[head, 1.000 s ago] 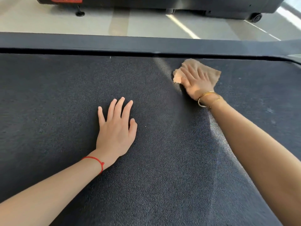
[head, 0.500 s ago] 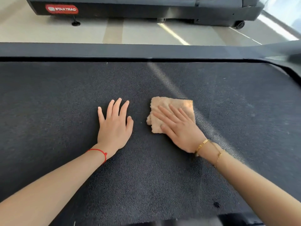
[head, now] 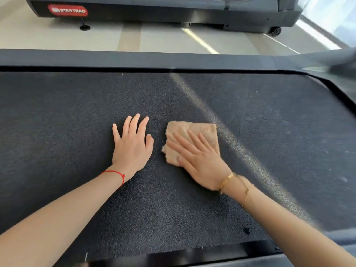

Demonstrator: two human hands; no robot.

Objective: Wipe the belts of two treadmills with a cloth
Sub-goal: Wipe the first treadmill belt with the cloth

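A dark textured treadmill belt (head: 77,122) fills most of the view. On it lies a folded tan cloth (head: 194,132), near the middle. My right hand (head: 200,160) presses flat on the cloth with straight fingers, covering its near half. My left hand (head: 133,145) rests flat on the bare belt just left of the cloth, fingers spread, not touching it. A second treadmill (head: 173,10) with a red STAR TRAC label stands beyond, across a strip of floor.
The belt's far side rail (head: 134,59) runs across the view; a curved frame edge (head: 335,87) bounds the belt at the right. The near rail (head: 212,257) shows at the bottom. Pale floor (head: 57,37) separates the two machines.
My right hand has dragged the cloth from the belt's far edge back toward me, stopping beside my left hand. In the last half second it barely moved. The left hand stayed put.
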